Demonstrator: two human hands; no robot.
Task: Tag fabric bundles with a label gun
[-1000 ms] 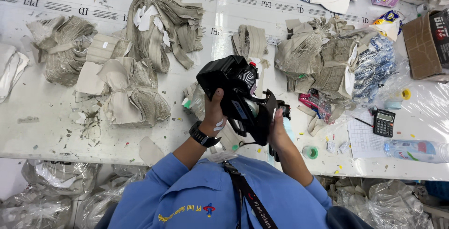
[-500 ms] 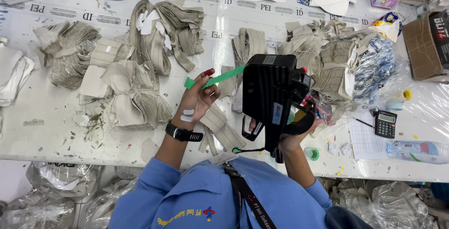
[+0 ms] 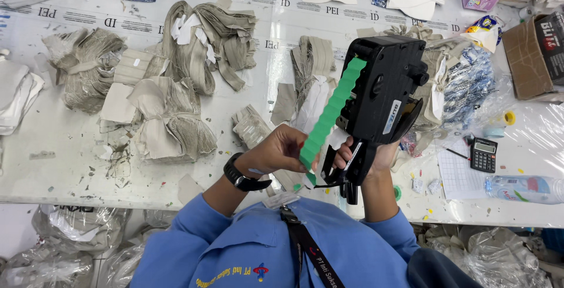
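A black handheld label gun (image 3: 385, 97) stands upright over the near edge of the white worktable (image 3: 70, 170), right in front of the person's chest. A green scalloped label strip (image 3: 329, 114) runs down its left side from the top of the gun to the hands. The right hand (image 3: 376, 158) wraps closed around the gun's handle from below, fingers curled tight on the grip. The left hand (image 3: 276, 153), with a black wristwatch (image 3: 239, 175) on its wrist, pinches the lower end of the green strip between thumb and fingertips, the other fingers folded in.

Behind the gun lie bundles of beige fabric pieces (image 3: 176, 117), spread to its left and beyond it. To the gun's right sit a small black calculator (image 3: 484, 154), a sheet of squared paper (image 3: 461, 173) and a clear plastic bottle (image 3: 523, 188) lying on its side. Farther right is a brown cardboard box (image 3: 531, 59). Below the gun hangs a dark lanyard (image 3: 305, 247) over the blue shirt (image 3: 235, 253).
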